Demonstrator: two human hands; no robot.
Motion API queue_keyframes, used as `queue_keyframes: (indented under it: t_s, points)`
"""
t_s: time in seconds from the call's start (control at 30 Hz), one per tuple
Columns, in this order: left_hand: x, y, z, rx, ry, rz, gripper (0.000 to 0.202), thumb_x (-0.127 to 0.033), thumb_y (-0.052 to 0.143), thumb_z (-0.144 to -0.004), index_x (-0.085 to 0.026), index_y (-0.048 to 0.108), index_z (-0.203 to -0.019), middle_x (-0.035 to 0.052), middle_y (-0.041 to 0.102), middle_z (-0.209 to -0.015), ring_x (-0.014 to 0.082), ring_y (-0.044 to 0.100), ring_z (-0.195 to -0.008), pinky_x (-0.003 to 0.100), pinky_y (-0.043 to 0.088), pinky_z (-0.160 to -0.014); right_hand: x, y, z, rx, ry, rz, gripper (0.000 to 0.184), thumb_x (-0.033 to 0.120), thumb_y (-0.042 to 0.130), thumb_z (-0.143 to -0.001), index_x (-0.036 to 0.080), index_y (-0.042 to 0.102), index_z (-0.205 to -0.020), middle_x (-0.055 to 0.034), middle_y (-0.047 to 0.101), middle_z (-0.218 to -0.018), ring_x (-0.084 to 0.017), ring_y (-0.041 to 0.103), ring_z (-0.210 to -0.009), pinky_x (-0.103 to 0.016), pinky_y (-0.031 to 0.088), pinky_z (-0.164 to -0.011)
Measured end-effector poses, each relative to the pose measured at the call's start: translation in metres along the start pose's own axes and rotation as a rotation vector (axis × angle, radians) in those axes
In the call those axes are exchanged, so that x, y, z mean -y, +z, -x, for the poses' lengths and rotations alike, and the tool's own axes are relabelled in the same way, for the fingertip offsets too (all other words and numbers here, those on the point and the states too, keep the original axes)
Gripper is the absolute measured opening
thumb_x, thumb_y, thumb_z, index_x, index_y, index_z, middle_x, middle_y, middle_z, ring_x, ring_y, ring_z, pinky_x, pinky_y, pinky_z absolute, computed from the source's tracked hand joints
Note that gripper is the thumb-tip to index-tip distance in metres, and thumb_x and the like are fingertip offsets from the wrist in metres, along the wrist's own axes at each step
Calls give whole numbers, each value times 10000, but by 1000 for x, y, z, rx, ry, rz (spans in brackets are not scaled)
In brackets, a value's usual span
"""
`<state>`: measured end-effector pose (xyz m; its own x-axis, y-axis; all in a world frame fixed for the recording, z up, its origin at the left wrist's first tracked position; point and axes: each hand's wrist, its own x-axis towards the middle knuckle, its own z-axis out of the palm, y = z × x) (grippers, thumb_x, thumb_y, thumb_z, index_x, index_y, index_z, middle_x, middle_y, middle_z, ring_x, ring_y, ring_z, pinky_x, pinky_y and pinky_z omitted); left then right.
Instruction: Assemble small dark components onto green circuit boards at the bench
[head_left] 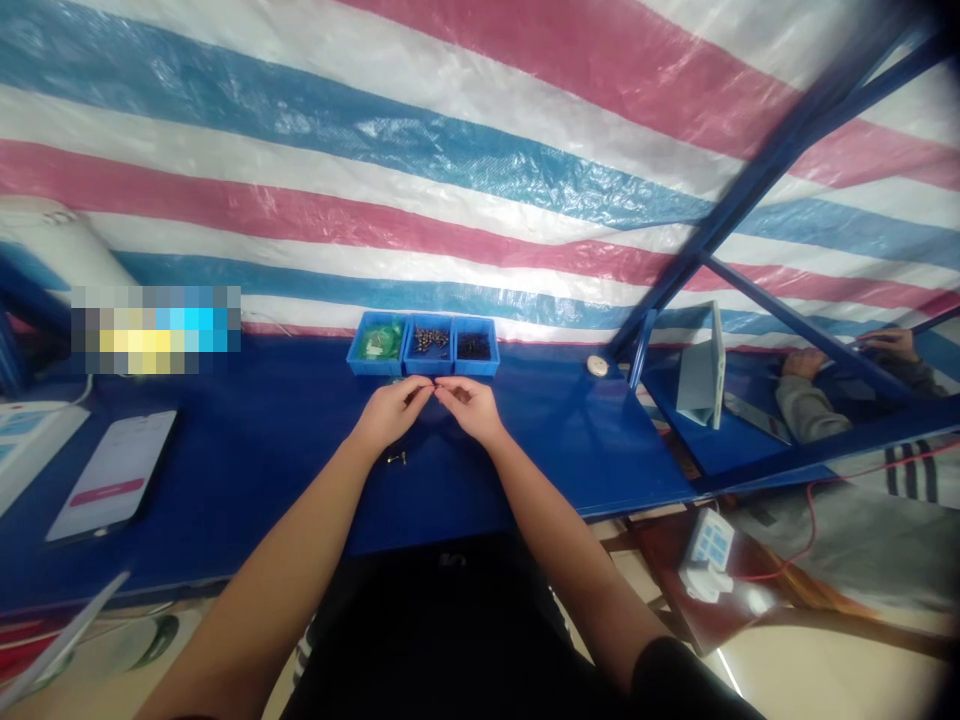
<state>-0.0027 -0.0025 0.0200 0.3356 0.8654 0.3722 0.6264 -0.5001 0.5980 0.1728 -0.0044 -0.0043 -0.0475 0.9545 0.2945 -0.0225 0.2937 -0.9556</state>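
My left hand (390, 412) and my right hand (469, 408) meet at the fingertips above the blue table top (247, 480). Between those fingertips they pinch a tiny dark part (433, 384), too small to make out. Just below my left hand, a small brass-coloured screw-like part (396, 458) lies on the table. Straight ahead stands a blue tray (422, 371) with three compartments. A green plastic bag (379, 343) fills its left one, small metal parts (431, 341) lie in the middle, and dark parts (474, 347) lie in the right.
A phone (112, 475) and a white device (30, 440) lie at the left. A pale tablet (701, 368) stands at the right, beyond it a co-worker's hands (806, 362). Blue metal struts (765, 170) cross a striped tarpaulin (375, 180) behind the table.
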Motion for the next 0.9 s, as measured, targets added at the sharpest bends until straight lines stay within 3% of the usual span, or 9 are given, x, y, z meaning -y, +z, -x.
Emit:
queue_keyframes:
  t_s: [0.17, 0.37, 0.63, 0.9]
  points:
    - [-2, -1, 1, 21, 0, -11, 338, -454, 407, -964, -220, 651, -983, 4, 698, -815, 144, 627, -690, 232, 441, -651, -2, 0, 0, -3, -9, 3, 327, 408, 722, -761, 194, 738, -1007, -52, 733, -887, -176, 677, -784, -317, 560, -767]
    - [1, 1, 1, -25, -3, 29, 337, -465, 482, -930, -226, 636, -1110, -12, 674, -738, 136, 603, -631, 235, 452, -649, 0, -1, 0, -23, -1, 14, 319, 410, 714, -771, 187, 736, -998, -62, 742, -894, -184, 683, -779, -330, 567, -760]
    - [0, -1, 0, 2, 42, 6, 336, -425, 417, -963, -205, 670, -956, 15, 705, -823, 143, 631, -711, 229, 450, -662, -2, 0, 1, 5, -29, 49, 343, 417, 707, -775, 191, 734, -1031, -59, 734, -905, -180, 679, -799, -323, 567, -776]
    - [1, 2, 1, -46, 8, 23, 330, -466, 475, -931, -225, 651, -1070, 0, 690, -767, 138, 610, -642, 236, 459, -649, -2, -2, -1, -31, -37, 49, 316, 418, 702, -780, 195, 732, -1002, -55, 736, -871, -178, 676, -758, -318, 565, -735]
